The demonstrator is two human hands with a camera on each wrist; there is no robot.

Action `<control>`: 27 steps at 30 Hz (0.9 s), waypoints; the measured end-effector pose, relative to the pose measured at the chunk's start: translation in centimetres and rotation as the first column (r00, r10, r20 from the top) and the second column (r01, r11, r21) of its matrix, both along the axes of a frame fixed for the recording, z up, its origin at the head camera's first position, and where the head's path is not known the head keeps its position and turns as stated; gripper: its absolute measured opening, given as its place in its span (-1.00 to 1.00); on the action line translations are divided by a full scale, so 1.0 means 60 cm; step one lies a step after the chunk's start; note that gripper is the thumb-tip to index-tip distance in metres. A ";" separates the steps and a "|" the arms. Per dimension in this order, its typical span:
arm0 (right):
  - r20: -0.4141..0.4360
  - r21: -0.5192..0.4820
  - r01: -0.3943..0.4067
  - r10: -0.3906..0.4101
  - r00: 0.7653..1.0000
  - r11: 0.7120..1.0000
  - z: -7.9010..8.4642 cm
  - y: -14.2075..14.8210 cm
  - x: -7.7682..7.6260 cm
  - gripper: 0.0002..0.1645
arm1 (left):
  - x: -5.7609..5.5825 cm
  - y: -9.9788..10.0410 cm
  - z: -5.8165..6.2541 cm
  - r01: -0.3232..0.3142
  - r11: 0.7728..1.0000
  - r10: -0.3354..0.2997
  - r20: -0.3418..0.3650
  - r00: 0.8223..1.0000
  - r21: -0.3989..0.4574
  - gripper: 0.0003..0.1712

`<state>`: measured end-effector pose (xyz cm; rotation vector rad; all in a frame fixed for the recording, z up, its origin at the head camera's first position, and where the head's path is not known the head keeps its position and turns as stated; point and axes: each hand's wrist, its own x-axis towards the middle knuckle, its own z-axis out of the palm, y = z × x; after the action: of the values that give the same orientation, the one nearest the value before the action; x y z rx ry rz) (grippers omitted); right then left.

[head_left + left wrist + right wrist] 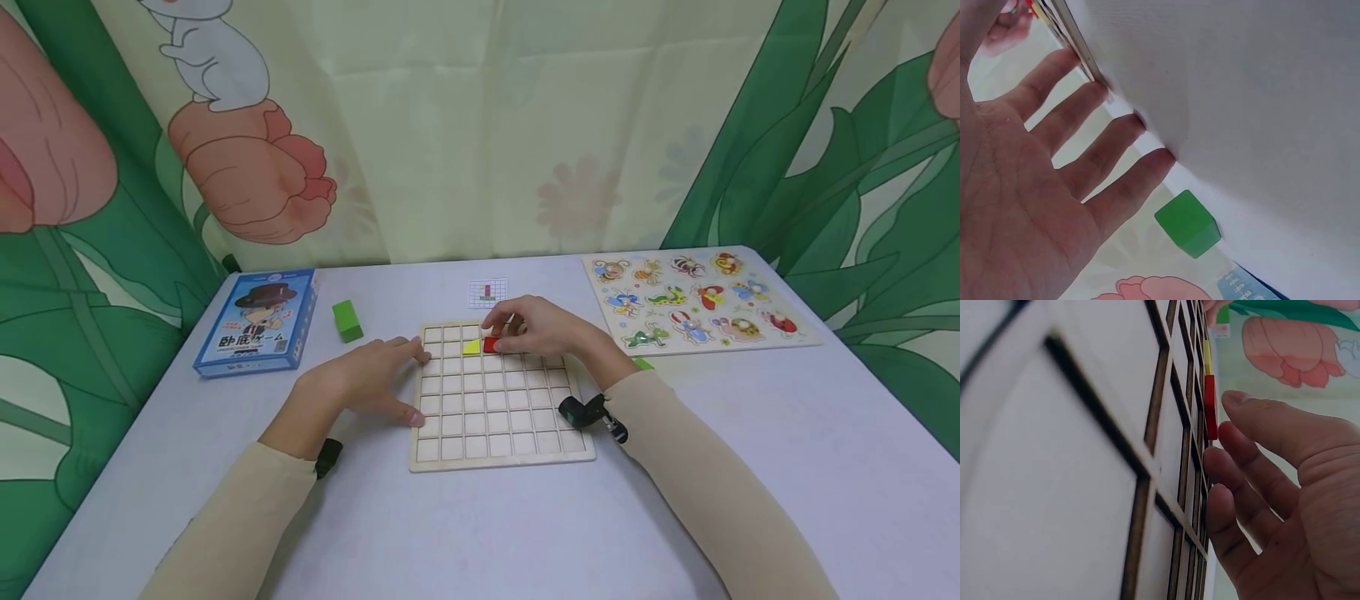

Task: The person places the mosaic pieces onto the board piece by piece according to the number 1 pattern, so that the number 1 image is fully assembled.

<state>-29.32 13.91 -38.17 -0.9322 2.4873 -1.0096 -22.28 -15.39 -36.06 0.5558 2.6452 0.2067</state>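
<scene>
A pale wooden grid board (502, 464) lies on the table in the head view. In its upper rows, a yellow piece (471, 347) and a red tile (490, 344) sit side by side. My right hand (536, 325) is over the upper right of the board, thumb and fingertips close around the red tile; the right wrist view shows a small gap between thumb (1244, 403) and tile. Fingers spread, my left hand (367, 375) rests at the board's left edge, thumb on the lower part of that edge. Its fingertips touch the board's side and the table in the left wrist view.
A green block (347, 321) lies left of the board, beside a blue game box (258, 321). Behind the board is a small printed grid card (487, 293). An insect picture puzzle (693, 304) lies back right. Something green (642, 364) peeks out by the right wrist.
</scene>
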 end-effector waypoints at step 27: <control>-0.045 0.119 -0.022 0.028 0.999 0.993 0.007 -0.016 0.008 -0.70 | 0.006 0.002 0.000 0.005 1.000 -0.005 -0.010 1.000 0.011 0.08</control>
<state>-28.86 12.95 -37.74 -0.9583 2.5359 -0.8309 -21.94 -15.30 -36.05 0.5685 2.6531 0.2178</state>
